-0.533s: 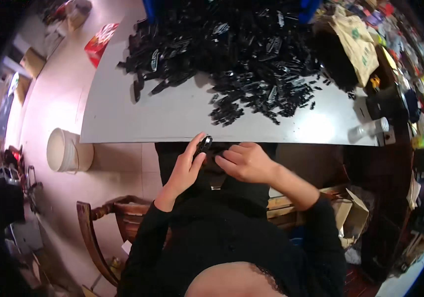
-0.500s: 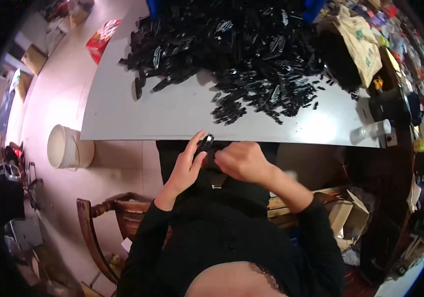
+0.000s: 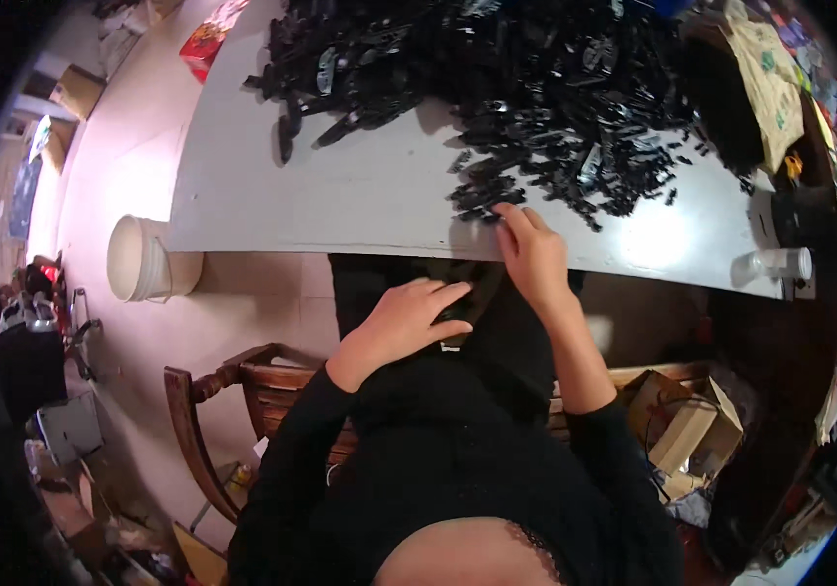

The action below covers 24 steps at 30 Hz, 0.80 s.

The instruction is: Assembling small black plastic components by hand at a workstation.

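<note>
Over my lap, just below the table's front edge, my left hand (image 3: 404, 320) is curled with thumb and fingers bent around a dark gap. Whatever it holds there blends into my black clothes. My right hand (image 3: 538, 262) reaches over the table edge, its fingertips bent down at the near rim of a cluster of small black plastic pieces (image 3: 485, 186). Its fingers are drawn together, and anything pinched between them is too small to make out. Behind the cluster spreads a big heap of longer, glossy black plastic parts (image 3: 409, 59).
The heap lies on a white table (image 3: 340, 210). A clear container with a white lid (image 3: 780, 264) lies at its right end. Left of the table stands a white bucket (image 3: 140, 259). A wooden chair (image 3: 184, 420) and an opened cardboard box (image 3: 687, 430) are beside me.
My right hand has moved from my lap up to the small pieces on the table. My left hand, which held a black piece with a shiny rim upright, has lowered and turned inward.
</note>
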Motion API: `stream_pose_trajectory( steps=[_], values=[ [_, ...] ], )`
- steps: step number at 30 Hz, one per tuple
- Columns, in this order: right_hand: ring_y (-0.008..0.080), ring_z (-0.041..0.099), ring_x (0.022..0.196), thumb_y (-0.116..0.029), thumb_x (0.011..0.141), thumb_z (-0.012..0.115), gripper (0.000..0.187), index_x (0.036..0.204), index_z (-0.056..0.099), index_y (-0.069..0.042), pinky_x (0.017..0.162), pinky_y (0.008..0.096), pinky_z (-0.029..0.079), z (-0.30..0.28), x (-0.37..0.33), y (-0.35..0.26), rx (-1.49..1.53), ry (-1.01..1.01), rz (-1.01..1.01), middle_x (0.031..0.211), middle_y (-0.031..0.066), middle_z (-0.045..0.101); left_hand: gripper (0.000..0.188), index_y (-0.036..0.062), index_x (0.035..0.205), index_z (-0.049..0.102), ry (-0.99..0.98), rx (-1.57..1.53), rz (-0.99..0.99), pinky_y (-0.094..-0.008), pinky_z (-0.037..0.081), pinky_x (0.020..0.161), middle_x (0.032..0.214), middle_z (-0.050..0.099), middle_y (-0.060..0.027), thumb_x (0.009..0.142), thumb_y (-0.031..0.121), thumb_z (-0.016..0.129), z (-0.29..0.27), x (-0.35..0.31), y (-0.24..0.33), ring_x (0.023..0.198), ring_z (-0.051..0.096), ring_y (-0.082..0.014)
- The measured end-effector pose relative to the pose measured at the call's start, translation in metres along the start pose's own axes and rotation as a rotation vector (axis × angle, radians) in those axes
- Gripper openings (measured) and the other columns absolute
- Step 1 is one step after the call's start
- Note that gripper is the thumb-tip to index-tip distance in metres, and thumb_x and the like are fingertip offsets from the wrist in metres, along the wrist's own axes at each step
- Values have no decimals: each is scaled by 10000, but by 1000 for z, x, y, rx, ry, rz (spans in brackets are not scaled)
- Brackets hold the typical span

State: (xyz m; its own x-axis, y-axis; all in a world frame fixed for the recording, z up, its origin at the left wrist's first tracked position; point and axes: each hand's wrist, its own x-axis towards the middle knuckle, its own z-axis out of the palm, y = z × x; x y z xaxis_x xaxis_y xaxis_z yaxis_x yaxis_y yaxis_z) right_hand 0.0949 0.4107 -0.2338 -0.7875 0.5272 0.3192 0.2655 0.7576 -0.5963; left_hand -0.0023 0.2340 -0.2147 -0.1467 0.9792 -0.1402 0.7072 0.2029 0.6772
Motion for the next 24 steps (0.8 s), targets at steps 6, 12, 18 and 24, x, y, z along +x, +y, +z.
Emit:
stream_pose_trajectory(
  steps=[6, 12, 18, 24],
  values=[
    [305, 572, 645, -98, 770, 604, 118, 879, 563, -81, 541, 378, 454, 4, 4, 4, -124, -71, -14, 765, 84, 576, 301, 54, 1053, 564, 812, 259, -73, -390, 415, 840, 1034, 539, -128, 767, 138, 605, -56, 45, -73, 983, 504, -302],
    [198, 530, 545, -91, 786, 607, 82, 835, 555, -50, 485, 296, 410, 2, 1, 3, 12, -89, 126, 633, 47, 537, 292, 44, 1034, 503, 749, 524, -408, -419, 427, 786, 1009, 526, -171, 774, 134, 599, -95, 73, -114, 966, 502, -328],
    [27, 375, 480, -130, 819, 606, 101, 786, 547, -54, 412, 182, 226, -2, 2, -8, 1238, -376, 751, 596, -44, 469, 273, 12, 986, 440, 608, 348, -614, -438, 445, 627, 804, 592, -177, 795, 146, 582, -92, 51, -99, 751, 576, -369],
    [50, 437, 488, -135, 837, 589, 90, 808, 553, -58, 418, 168, 300, -5, -2, -20, 1424, -402, 809, 618, -3, 532, 221, 30, 1042, 435, 556, -679, -288, -222, 320, 433, 694, 511, -37, 914, 207, 467, -52, 26, -60, 511, 424, -99]
  ],
)
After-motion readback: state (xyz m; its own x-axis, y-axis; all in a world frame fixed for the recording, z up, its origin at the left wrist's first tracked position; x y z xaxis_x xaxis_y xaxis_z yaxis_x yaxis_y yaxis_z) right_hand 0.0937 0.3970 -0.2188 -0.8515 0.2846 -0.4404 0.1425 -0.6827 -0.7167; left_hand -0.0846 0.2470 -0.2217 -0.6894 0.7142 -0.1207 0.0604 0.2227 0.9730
